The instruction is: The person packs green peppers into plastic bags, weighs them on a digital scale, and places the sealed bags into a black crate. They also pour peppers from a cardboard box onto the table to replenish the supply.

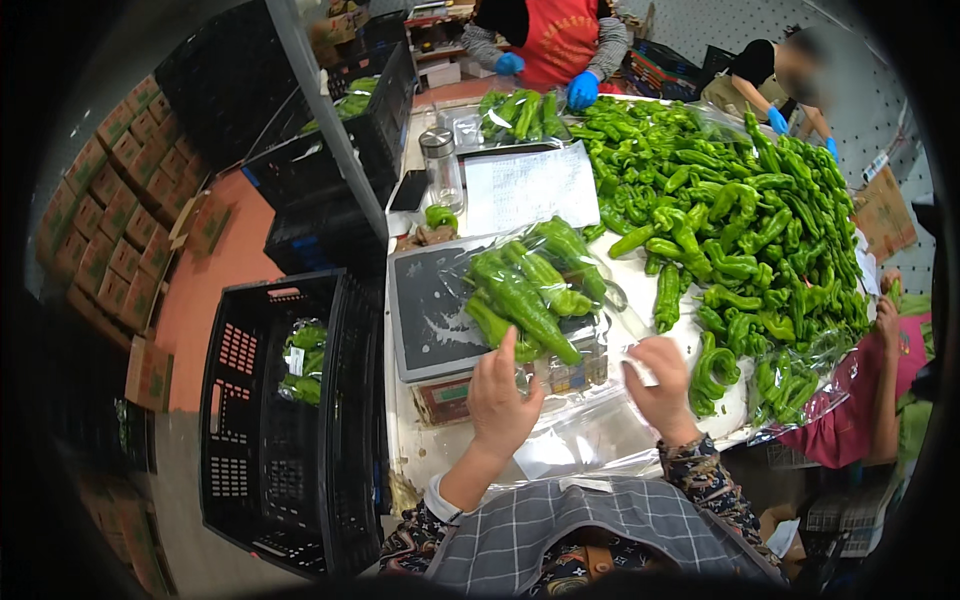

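Observation:
A clear plastic bag of long green peppers (527,290) lies on the dark plate of a weighing scale (430,315). At the bag's near side is my left hand (503,400), open, with its fingers stretched up against or just before the film. To the right of the bag, my right hand (662,390) is closed, its fingers curled toward the thumb; whatever is between them is too small to make out. Flat clear plastic bags (585,440) lie on the table below my hands. The scale's front is partly covered by film and my left hand.
A big heap of green peppers (740,220) covers the table's right side. A paper sheet (530,185), glass jar (441,170) and phone (409,191) lie behind the scale. A black crate (270,480) holding a bagged portion stands left. Co-workers stand across and at right.

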`<state>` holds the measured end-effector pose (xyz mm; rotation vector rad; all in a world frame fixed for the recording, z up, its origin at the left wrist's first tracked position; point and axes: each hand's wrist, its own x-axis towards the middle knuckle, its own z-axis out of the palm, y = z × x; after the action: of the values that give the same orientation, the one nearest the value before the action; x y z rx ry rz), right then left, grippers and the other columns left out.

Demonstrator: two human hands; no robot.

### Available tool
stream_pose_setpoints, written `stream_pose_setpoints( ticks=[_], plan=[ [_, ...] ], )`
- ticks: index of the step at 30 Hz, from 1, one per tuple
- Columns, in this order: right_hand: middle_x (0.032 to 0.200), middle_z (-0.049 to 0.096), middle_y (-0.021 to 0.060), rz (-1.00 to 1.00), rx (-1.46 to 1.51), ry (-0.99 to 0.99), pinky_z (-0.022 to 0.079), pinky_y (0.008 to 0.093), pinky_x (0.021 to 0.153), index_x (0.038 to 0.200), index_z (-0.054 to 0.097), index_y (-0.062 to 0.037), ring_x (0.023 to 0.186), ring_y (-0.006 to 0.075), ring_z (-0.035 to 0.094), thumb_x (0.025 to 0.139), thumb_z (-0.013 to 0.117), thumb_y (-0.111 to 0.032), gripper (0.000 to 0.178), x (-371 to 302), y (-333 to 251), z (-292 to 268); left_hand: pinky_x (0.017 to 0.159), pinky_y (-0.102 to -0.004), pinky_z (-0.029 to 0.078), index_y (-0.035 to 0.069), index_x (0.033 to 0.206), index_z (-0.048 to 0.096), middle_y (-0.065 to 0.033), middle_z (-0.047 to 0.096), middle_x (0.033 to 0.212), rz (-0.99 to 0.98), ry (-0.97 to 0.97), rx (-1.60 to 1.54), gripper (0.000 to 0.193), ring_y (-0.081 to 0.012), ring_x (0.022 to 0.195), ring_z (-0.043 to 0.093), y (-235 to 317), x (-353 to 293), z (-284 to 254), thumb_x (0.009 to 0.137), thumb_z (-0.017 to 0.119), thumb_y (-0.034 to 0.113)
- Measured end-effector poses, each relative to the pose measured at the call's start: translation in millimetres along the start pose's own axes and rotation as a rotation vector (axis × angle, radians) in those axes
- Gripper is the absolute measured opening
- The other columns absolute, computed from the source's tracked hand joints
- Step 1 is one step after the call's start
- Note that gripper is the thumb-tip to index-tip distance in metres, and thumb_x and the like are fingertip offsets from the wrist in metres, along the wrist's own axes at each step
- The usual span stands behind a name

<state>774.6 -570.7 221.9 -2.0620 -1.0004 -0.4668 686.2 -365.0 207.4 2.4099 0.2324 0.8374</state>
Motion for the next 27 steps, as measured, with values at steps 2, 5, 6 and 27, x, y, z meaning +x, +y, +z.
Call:
stream_pose_setpoints(
  ticks=[2, 5, 6, 27],
  plan=[
    [0.108, 0.054, 0.0148, 0.014, -0.198, 0.179, 0.041, 0.0373, 0.083, 0.107, 0.055, -0.0027, 0.096, 0.0294, 0.051, 0.057, 0.074, -0.004, 0.053, 18.6, -9.1, -6.9, 0.062, -0.0316, 0.044, 0.006, 0.135, 0.024, -0.0079, 0.047, 0.085, -0.170, -0.070, -0.024, 0.082, -0.0203, 0.075, 0.051, -10.3, -15.0, -6.7, 0.066, 0.067, 0.008],
    [0.090, 0.056, 0.0100, 0.257, -0.124, 0.038, 0.043, 0.0324, 0.071, 0.106, 0.055, -0.0007, 0.080, 0.0204, 0.053, 0.067, 0.070, -0.007, 0.042, 23.9, 17.0, 7.4, 0.058, -0.0365, 0.046, 0.009, 0.140, 0.003, -0.0093, 0.059, 0.079, -0.469, -0.371, -0.244, 0.086, -0.0242, 0.062, 0.058, -15.0, -24.0, -6.8, 0.076, 0.060, 0.014],
    [0.081, 0.056, 0.0072, 0.422, -0.032, -0.051, 0.043, 0.0298, 0.065, 0.105, 0.055, 0.0003, 0.072, 0.0164, 0.054, 0.072, 0.066, -0.008, 0.035, 15.6, 36.0, 11.6, 0.061, -0.0393, 0.047, 0.011, 0.141, 0.002, -0.0121, 0.061, 0.079, -0.453, -0.404, -0.324, 0.080, -0.0271, 0.066, 0.060, -25.0, -29.5, 3.6, 0.080, 0.053, 0.014],
    [0.061, 0.049, -0.0041, 0.518, 1.170, 0.074, 0.032, 0.0174, 0.040, 0.088, 0.056, -0.0052, 0.044, 0.0034, 0.040, 0.083, 0.055, -0.014, 0.010, 141.1, -31.0, -43.9, 0.042, -0.0195, 0.033, 0.004, 0.102, 0.054, 0.0003, 0.044, 0.056, -0.074, 0.131, -1.269, 0.019, -0.0069, 0.045, 0.040, 8.2, 113.4, -117.1, 0.087, 0.041, 0.005]
  ],
)
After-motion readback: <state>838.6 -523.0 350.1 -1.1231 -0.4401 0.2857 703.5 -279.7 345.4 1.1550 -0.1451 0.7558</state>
